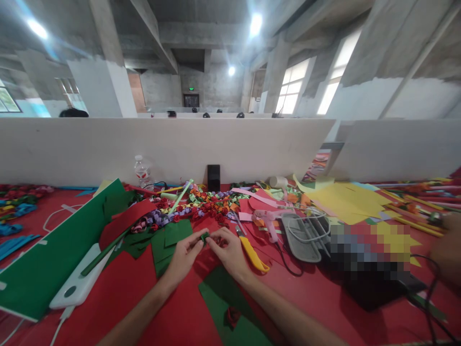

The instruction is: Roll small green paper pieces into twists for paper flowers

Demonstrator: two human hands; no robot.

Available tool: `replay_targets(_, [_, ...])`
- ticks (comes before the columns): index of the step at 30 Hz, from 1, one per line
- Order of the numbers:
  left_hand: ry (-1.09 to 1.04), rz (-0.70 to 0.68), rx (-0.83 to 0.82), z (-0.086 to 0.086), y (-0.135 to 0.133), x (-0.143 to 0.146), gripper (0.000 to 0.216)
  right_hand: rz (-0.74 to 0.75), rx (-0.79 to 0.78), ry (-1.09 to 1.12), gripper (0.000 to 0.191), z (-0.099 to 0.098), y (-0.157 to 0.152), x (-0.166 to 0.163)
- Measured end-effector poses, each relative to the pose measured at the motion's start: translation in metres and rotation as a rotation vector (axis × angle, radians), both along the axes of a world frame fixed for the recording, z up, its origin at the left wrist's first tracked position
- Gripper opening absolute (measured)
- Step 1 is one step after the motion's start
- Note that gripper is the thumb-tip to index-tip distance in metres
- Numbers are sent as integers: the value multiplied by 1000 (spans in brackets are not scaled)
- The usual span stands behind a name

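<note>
Between the fingertips of both hands is a small piece of dark green paper (204, 236), partly hidden by the fingers. My left hand (187, 252) pinches it from the left, and my right hand (227, 247) pinches it from the right. Just right of my right hand lies a yellow utility knife (254, 252). A stack of green paper sheets (178, 234) is behind my left hand. Below the hands, a dark red rolled paper flower (232, 317) rests on a green sheet (216, 288). Red paper (180, 317) covers the table near my forearms.
A pink glue gun (268, 221) with a cord lies to the right, beside a grey case (300, 240). Colourful paper flowers (201, 204) are heaped at the back, before a propped black phone (213, 177) and a plastic bottle (141, 170). A white device (77, 283) lies left.
</note>
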State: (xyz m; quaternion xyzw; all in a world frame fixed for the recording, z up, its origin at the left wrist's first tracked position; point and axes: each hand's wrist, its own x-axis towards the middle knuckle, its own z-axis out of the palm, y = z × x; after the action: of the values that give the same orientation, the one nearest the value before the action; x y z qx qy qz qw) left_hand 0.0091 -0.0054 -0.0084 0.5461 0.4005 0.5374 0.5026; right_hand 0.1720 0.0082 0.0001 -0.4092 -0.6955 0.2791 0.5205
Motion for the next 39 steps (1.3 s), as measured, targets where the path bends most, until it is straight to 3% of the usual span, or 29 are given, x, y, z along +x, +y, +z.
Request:
replay_targets(7, [-99,-34,-108,-5,0,2,41,-28,55,-32,19,2,-1,1])
replay_targets(18, [-159,-75,-120,-6,1,3,47,-37,231,-153,14,-10,4,5])
replay_targets(30, [-402,-115,-339,-3,-1,-2,36,35,324,-336,11,-7,8,10])
replay_targets(35, [-393,-253,-419,-4,3,-17,37,89,222,-257,12,1,7,11])
replay_targets(39, [-379,-264,-443,-4,4,-21,38,140,127,-201,15,9,4,12])
